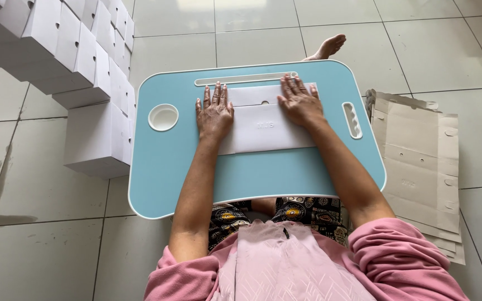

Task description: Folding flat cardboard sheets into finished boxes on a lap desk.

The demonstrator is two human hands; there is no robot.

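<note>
Hands: both flat, palms down, fingers stretched out and slightly spread, pressing not gripping.
L hand point(214, 113): lies on the left end of the white flat carton point(263, 125); fingertips reach past its upper fold twd the slot point(245, 79) along the far edge of the tray.
R hand point(299, 102): on the upper right part of the same carton, fingers over its top flap.
Carton: folded flat, lying crosswise at mid-tray on the blue lap table point(252, 178); small half-round notch at the fold btw the hands. Faint print on the front, too small to read.
Table: white rim, round cup recess point(163, 117) left of the L hand, handle cutout point(352, 119) right of the R hand.
Left floor: rows of made-up white boxes point(85, 61), stacked close, touching.
Right floor: pile of flat unfolded blanks point(419, 161), just beside the table edge.
Other: bare foot point(327, 47) beyond the far edge; pink sleeves, tiled floor.
</note>
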